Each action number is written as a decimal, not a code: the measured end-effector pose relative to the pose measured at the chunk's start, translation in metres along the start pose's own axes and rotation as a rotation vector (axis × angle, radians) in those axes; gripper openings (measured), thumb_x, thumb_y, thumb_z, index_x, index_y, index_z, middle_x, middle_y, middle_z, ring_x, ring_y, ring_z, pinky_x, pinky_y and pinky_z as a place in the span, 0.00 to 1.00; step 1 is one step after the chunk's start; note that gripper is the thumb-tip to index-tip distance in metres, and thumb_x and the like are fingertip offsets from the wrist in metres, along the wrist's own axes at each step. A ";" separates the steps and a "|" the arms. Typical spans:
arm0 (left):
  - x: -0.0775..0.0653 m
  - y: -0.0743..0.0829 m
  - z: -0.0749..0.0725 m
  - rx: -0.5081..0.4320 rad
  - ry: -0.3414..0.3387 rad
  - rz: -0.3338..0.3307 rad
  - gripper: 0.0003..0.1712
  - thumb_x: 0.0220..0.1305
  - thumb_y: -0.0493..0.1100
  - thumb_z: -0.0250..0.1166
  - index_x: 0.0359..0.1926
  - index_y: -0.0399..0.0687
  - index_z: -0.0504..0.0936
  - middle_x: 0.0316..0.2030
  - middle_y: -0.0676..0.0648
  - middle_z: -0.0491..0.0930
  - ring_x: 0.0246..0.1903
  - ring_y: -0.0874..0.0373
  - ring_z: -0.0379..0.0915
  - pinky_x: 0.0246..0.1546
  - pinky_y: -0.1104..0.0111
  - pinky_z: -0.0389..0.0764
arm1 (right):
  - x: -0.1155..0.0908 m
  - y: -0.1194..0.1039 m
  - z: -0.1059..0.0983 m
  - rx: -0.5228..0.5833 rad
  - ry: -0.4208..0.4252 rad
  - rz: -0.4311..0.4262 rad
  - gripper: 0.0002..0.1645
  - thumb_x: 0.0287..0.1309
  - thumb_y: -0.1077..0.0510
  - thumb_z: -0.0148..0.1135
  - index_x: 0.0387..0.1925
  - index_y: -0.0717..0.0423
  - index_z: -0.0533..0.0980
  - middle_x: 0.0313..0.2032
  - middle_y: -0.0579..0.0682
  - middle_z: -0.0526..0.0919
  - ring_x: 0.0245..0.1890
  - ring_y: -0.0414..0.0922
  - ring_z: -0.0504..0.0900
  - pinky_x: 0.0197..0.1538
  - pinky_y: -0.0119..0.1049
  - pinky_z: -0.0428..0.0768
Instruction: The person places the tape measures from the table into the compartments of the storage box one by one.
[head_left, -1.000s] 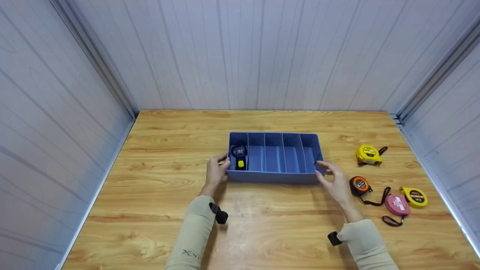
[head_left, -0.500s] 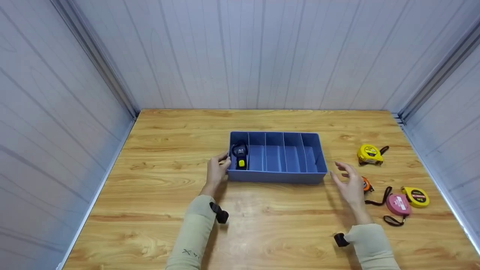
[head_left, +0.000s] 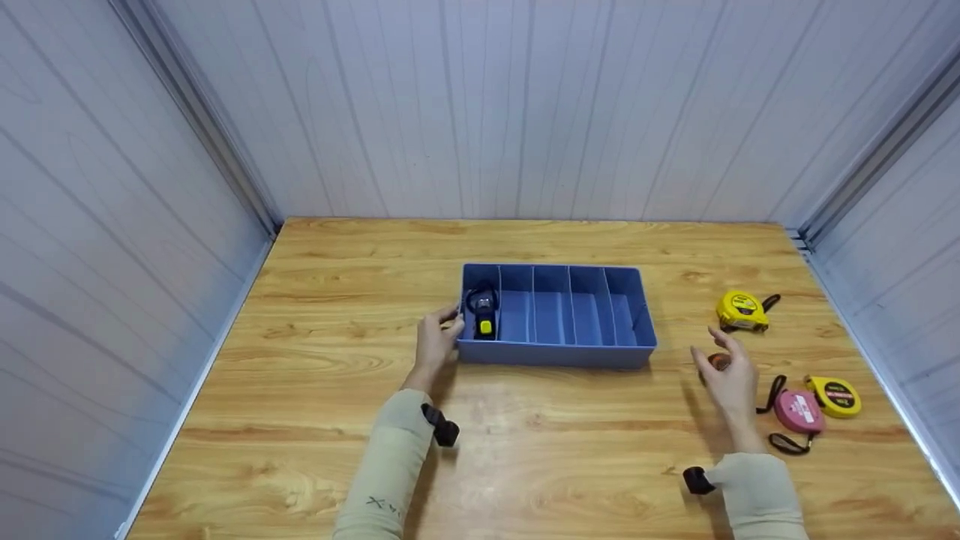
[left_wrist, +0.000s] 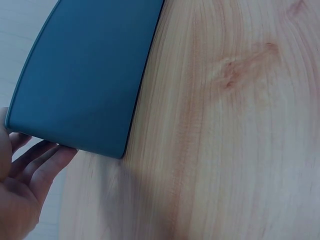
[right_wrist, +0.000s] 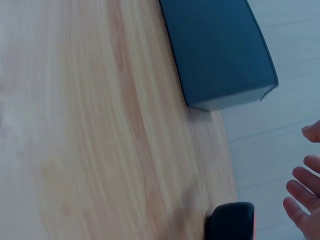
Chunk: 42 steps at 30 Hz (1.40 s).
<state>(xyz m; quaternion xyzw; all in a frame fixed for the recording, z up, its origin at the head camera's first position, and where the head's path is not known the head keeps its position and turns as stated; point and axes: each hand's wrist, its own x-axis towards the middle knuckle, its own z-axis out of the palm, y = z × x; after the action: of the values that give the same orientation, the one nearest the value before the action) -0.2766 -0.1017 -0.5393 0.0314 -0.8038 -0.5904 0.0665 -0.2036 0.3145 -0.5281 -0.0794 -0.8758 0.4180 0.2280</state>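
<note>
My left hand [head_left: 435, 346] grips the left end of a blue box with compartments [head_left: 555, 355]; in the left wrist view its fingers [left_wrist: 47, 167] lie against the box's short end wall. A black tape measure with a yellow button [head_left: 485, 315] and a looped strap sits in the leftmost compartment. To the right of the box, my right hand [head_left: 731, 379] hovers with thumb and fingers spread. Under it, an orange and black tape measure [head_left: 720, 361] is partly hidden by the hand; its dark case [right_wrist: 230, 222] shows low in the right wrist view.
Further right on the wooden table [head_left: 570, 457] lie a yellow tape measure [head_left: 742, 309], a pink one [head_left: 799, 409] with a black strap, and another yellow one [head_left: 834, 396] touching it. White panel walls [head_left: 480, 112] enclose the back and sides.
My right hand has let go of the box's right end and moved right, over the orange and black tape measure. The left hand has stayed at the box's left end.
</note>
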 end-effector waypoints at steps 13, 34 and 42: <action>0.000 0.000 0.001 -0.003 0.010 -0.004 0.18 0.57 0.36 0.57 0.50 0.41 0.77 0.41 0.41 0.79 0.34 0.54 0.76 0.32 0.69 0.77 | -0.001 0.020 -0.014 0.051 0.021 0.078 0.31 0.46 0.61 0.65 0.54 0.67 0.68 0.53 0.65 0.69 0.55 0.58 0.64 0.55 0.52 0.62; 0.000 0.001 0.001 -0.060 0.006 -0.041 0.19 0.57 0.35 0.56 0.51 0.42 0.76 0.41 0.41 0.78 0.31 0.57 0.74 0.22 0.75 0.72 | -0.006 0.045 -0.021 -0.019 -0.121 0.291 0.50 0.44 0.49 0.67 0.64 0.62 0.54 0.61 0.66 0.57 0.60 0.60 0.56 0.59 0.51 0.57; 0.000 0.000 0.001 -0.004 0.014 0.027 0.18 0.56 0.35 0.57 0.50 0.39 0.77 0.40 0.41 0.79 0.36 0.55 0.76 0.35 0.68 0.77 | -0.008 0.051 -0.020 -0.006 -0.149 0.329 0.53 0.42 0.49 0.68 0.64 0.65 0.51 0.57 0.69 0.61 0.56 0.59 0.62 0.55 0.48 0.63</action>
<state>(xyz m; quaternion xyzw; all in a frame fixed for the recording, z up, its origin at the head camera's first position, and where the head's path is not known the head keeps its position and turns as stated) -0.2763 -0.1008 -0.5397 0.0248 -0.8024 -0.5909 0.0801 -0.1901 0.3582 -0.5584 -0.1911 -0.8668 0.4516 0.0907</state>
